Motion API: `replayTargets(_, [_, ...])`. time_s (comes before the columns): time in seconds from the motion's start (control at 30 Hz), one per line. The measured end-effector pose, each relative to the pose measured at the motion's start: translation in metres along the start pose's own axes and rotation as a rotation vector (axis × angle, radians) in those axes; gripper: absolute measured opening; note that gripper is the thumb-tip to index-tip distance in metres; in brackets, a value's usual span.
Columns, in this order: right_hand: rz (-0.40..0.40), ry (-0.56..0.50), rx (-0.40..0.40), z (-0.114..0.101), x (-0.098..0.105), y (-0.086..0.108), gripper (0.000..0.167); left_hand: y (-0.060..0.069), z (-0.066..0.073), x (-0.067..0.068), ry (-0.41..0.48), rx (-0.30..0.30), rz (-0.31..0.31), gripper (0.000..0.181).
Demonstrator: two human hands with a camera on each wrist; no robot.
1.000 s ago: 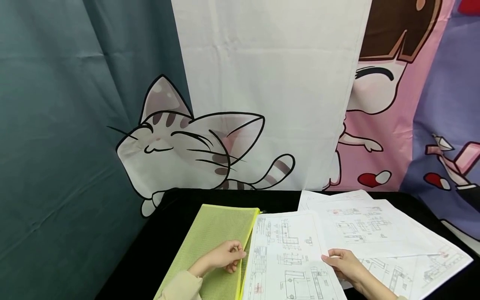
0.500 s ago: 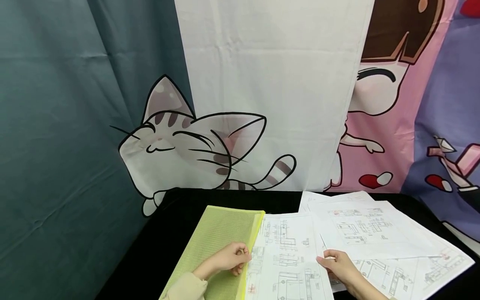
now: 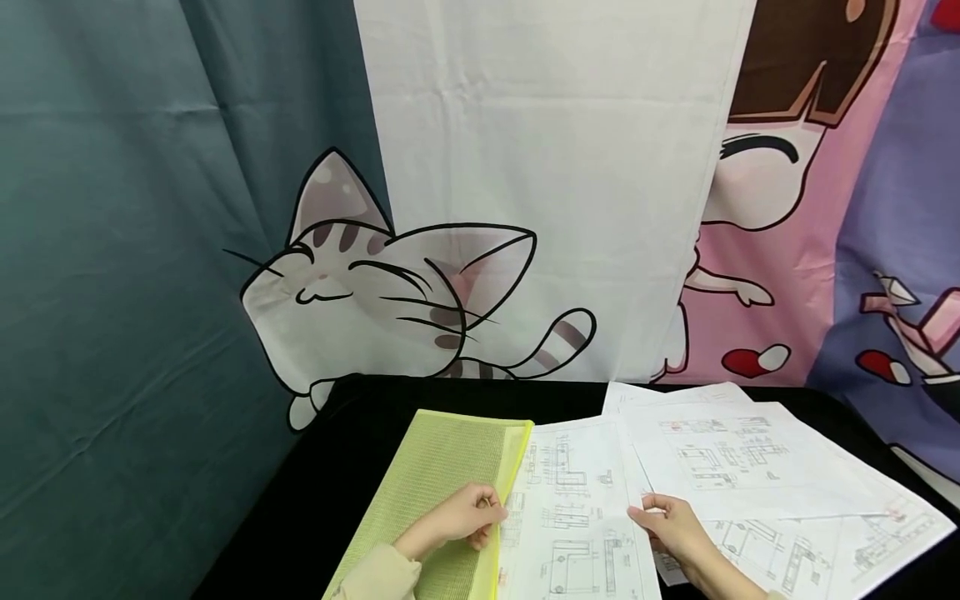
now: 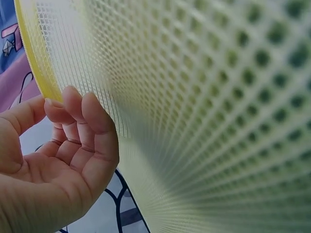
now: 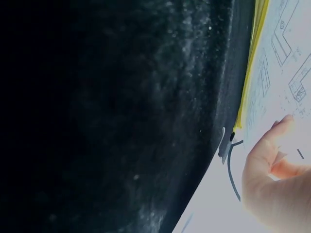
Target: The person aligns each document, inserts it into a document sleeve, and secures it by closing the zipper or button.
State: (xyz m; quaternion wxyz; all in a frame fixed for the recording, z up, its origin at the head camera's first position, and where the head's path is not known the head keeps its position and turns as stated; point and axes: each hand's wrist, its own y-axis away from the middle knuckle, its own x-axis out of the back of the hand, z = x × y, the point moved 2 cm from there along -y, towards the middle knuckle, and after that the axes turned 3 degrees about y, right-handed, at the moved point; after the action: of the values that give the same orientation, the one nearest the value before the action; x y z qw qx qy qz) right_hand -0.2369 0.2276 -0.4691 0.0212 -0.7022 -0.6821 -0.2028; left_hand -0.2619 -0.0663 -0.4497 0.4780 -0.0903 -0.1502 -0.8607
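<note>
A yellow mesh zipper pouch (image 3: 431, 475) lies at the middle front of the table. My left hand (image 3: 471, 514) pinches its yellow right edge between thumb and fingers; the left wrist view shows the hand (image 4: 73, 150) at the zipper strip (image 4: 41, 73). A printed sheet with technical drawings (image 3: 570, 508) has its left side under or inside the pouch's edge; which of the two is hard to tell. On the sheet's right edge my right hand (image 3: 678, 533) pinches the paper, thumb on top. In the right wrist view that hand (image 5: 277, 179) appears overexposed.
More drawing sheets (image 3: 735, 454) lie overlapping on the right of the black-covered table (image 3: 300, 500). A printed curtain with a cartoon cat (image 3: 360, 308) hangs behind the table.
The right hand has moved left with the sheet, whose left side has gone further behind the pouch's edge. The left hand has kept its grip and shifted slightly right with the pouch.
</note>
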Motion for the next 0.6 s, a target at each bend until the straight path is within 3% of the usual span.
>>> replayTargets(0.23, [0.001, 0.008, 0.007, 0.002, -0.004, -0.001, 0.017, -0.002, 0.000, -0.003, 0.022, -0.009, -0.024, 0.017])
replayTargets(0.4, [-0.011, -0.004, 0.026, 0.000, -0.014, -0.001, 0.015, -0.004, 0.001, -0.007, 0.018, -0.007, 0.002, 0.017])
replayTargets(0.6, [-0.164, -0.050, 0.071, -0.004, -0.020, 0.002, 0.017, -0.005, 0.006, -0.011, 0.024, -0.013, 0.006, 0.017])
